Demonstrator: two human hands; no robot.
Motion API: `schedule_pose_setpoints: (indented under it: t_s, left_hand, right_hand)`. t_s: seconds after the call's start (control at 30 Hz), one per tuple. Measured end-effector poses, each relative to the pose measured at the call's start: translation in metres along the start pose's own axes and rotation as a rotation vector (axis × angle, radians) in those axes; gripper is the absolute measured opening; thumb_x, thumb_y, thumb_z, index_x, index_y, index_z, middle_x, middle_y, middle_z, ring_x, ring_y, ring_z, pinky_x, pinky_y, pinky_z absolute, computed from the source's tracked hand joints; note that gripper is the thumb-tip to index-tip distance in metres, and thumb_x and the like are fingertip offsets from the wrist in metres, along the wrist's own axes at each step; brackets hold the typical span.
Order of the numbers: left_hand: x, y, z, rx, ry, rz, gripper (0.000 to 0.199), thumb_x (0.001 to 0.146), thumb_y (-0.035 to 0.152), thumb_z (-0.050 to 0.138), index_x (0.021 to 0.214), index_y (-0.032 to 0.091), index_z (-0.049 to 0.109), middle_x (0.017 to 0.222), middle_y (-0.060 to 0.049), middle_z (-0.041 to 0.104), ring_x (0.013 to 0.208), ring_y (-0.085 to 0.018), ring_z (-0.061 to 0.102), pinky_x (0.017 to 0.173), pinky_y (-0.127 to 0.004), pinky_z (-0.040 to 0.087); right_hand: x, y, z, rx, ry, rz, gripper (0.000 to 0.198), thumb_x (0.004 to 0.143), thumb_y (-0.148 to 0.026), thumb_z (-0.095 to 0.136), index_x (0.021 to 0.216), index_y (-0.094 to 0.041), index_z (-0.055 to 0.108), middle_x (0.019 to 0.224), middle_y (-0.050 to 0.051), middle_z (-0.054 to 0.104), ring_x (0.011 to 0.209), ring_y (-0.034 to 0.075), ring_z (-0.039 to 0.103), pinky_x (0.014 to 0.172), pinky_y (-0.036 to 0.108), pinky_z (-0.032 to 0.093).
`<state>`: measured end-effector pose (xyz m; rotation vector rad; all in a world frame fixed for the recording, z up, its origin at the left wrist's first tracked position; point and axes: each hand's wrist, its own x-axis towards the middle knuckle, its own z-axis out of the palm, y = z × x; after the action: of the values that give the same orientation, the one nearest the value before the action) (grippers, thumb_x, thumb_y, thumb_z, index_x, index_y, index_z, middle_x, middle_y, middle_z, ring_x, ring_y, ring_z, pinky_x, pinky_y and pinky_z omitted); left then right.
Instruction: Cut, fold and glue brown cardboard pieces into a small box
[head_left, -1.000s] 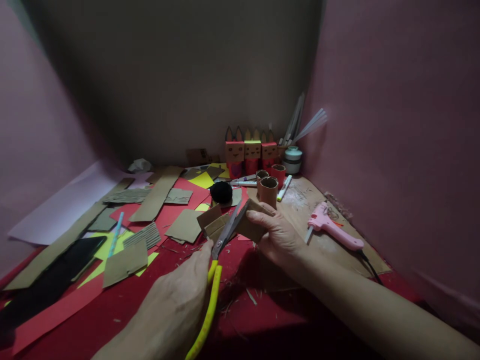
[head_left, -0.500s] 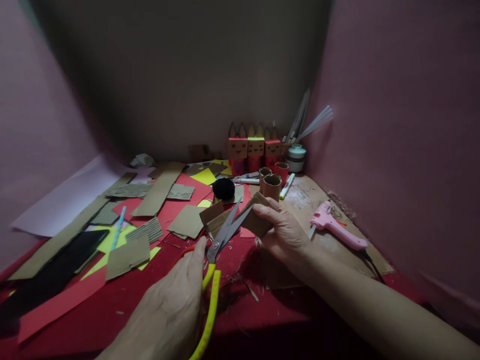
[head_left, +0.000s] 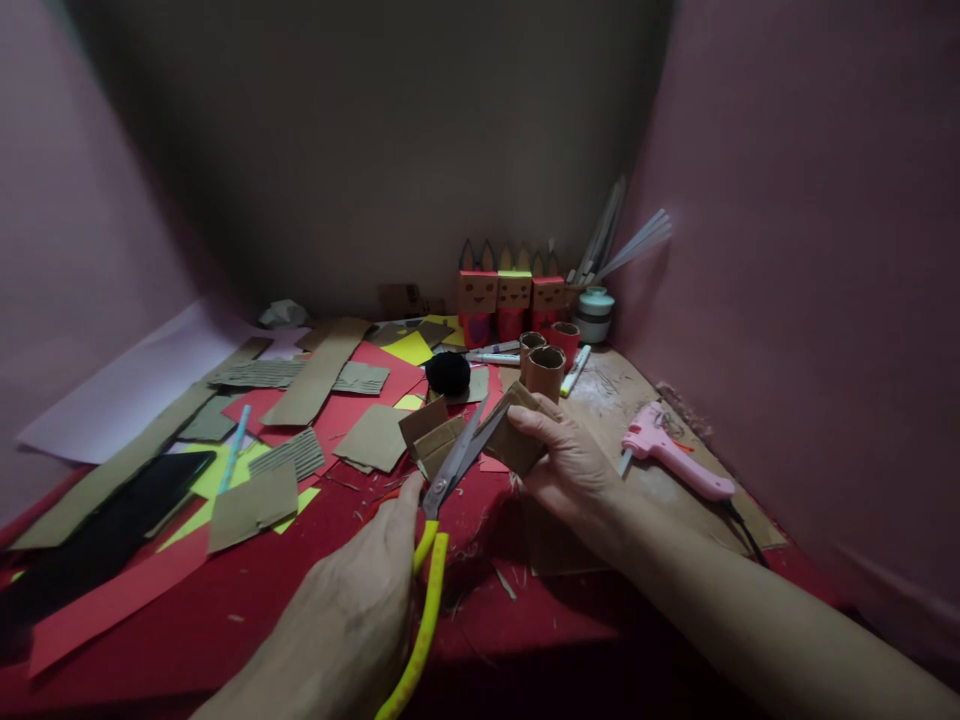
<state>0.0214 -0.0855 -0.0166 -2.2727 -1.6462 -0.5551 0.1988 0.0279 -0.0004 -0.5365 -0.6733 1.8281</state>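
Observation:
My left hand (head_left: 360, 590) is closed around the scissors (head_left: 442, 485), which have yellow handles and grey metal blades. The blades point up and right and stand a little apart, their tips at the edge of a small cardboard piece (head_left: 517, 440). That brown piece is pinched between the thumb and fingers of my right hand (head_left: 562, 460). Just left of the blades lies a folded cardboard scrap (head_left: 435, 440). Behind the scissors sits a black ball of yarn or fluff (head_left: 448, 375). My left fingers are partly hidden behind the hand.
A pink glue gun (head_left: 671, 455) lies on a board at right. Cardboard tubes (head_left: 545, 372) stand behind my right hand. Box-headed figures with pointed ears (head_left: 478, 292) line the back, beside a jar (head_left: 592, 315). Cardboard strips (head_left: 319, 375) and coloured paper (head_left: 120, 600) cover the left side.
My left hand and the scissors have shifted slightly right and up, and the blades look closer together. My right hand stays almost still with the cardboard piece.

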Motion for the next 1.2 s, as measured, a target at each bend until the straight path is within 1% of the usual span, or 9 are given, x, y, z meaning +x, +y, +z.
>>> schedule_pose_setpoints:
  t_s: [0.13,0.23,0.4,0.47,0.53,0.7,0.87,1.03,1.2]
  left_hand:
    - [0.003,0.001,-0.002,0.012,0.046,0.079,0.048,0.096,0.025,0.025,0.138,0.004,0.035,0.096,-0.023,0.074,0.065,-0.027,0.075,0.043,-0.028,0.056]
    - [0.0,-0.002,0.001,-0.016,0.036,0.062,0.052,0.094,0.024,0.026,0.142,0.005,0.032,0.11,-0.025,0.071,0.076,-0.029,0.076,0.051,-0.032,0.06]
    - [-0.008,-0.007,0.01,-0.072,-0.112,-0.049,0.05,0.093,0.025,0.029,0.138,0.009,0.044,0.116,-0.023,0.07,0.085,-0.03,0.075,0.06,-0.036,0.063]
    - [-0.011,-0.008,0.012,-0.089,-0.112,-0.087,0.05,0.094,0.026,0.029,0.139,0.012,0.043,0.118,-0.021,0.069,0.091,-0.03,0.075,0.068,-0.036,0.064]
    - [-0.012,-0.008,0.013,-0.087,-0.09,-0.056,0.05,0.093,0.025,0.03,0.141,0.014,0.041,0.122,-0.02,0.068,0.096,-0.029,0.073,0.074,-0.036,0.064]
    - [-0.004,-0.006,0.003,0.012,-0.05,0.064,0.045,0.091,0.021,0.032,0.132,0.007,0.045,0.103,-0.02,0.074,0.074,-0.027,0.076,0.056,-0.031,0.063]
    - [0.003,-0.001,-0.006,0.044,-0.04,0.114,0.044,0.083,0.011,0.031,0.121,0.001,0.05,0.09,-0.021,0.075,0.064,-0.025,0.075,0.052,-0.031,0.061]
    - [-0.001,-0.003,-0.004,-0.013,-0.185,0.08,0.05,0.081,0.013,0.032,0.125,-0.003,0.048,0.094,-0.024,0.074,0.057,-0.024,0.073,0.049,-0.032,0.06]
    - [-0.005,-0.008,0.001,-0.083,-0.329,-0.026,0.055,0.083,0.014,0.032,0.134,-0.002,0.043,0.101,-0.025,0.073,0.066,-0.027,0.075,0.062,-0.038,0.063]
  right_hand:
    - [0.0,0.0,0.001,0.025,0.018,0.026,0.026,0.059,-0.015,0.083,0.082,-0.021,0.072,0.078,-0.002,0.075,0.076,0.018,0.07,0.081,0.036,0.055]
    - [0.0,0.0,0.0,0.032,0.0,0.017,0.027,0.059,-0.014,0.083,0.083,-0.02,0.073,0.08,-0.002,0.075,0.075,0.015,0.069,0.082,0.033,0.055]
    - [0.0,0.0,-0.001,0.013,-0.011,0.022,0.025,0.06,-0.016,0.083,0.082,-0.021,0.074,0.08,-0.002,0.075,0.076,0.016,0.069,0.084,0.034,0.054]
    - [-0.001,0.0,-0.001,0.011,-0.02,0.017,0.025,0.061,-0.015,0.082,0.083,-0.021,0.074,0.081,-0.002,0.075,0.077,0.016,0.069,0.086,0.033,0.053]
    - [-0.001,0.001,0.0,0.018,-0.028,0.018,0.024,0.061,-0.014,0.081,0.083,-0.02,0.074,0.08,-0.001,0.075,0.077,0.016,0.069,0.086,0.033,0.053]
    - [0.0,0.002,0.001,0.046,-0.025,0.027,0.025,0.058,-0.013,0.082,0.081,-0.019,0.074,0.079,0.0,0.076,0.074,0.017,0.07,0.085,0.034,0.054]
    - [0.0,0.002,0.002,0.059,0.001,0.027,0.024,0.058,-0.011,0.08,0.08,-0.018,0.074,0.076,0.0,0.076,0.071,0.015,0.069,0.082,0.031,0.055]
    - [-0.001,0.001,0.003,0.059,0.016,0.033,0.024,0.057,-0.011,0.08,0.079,-0.017,0.074,0.075,0.0,0.076,0.071,0.015,0.069,0.082,0.031,0.055]
    - [0.001,0.002,0.001,0.079,0.026,0.031,0.025,0.054,-0.01,0.082,0.077,-0.016,0.074,0.073,-0.001,0.076,0.07,0.014,0.069,0.078,0.028,0.055]
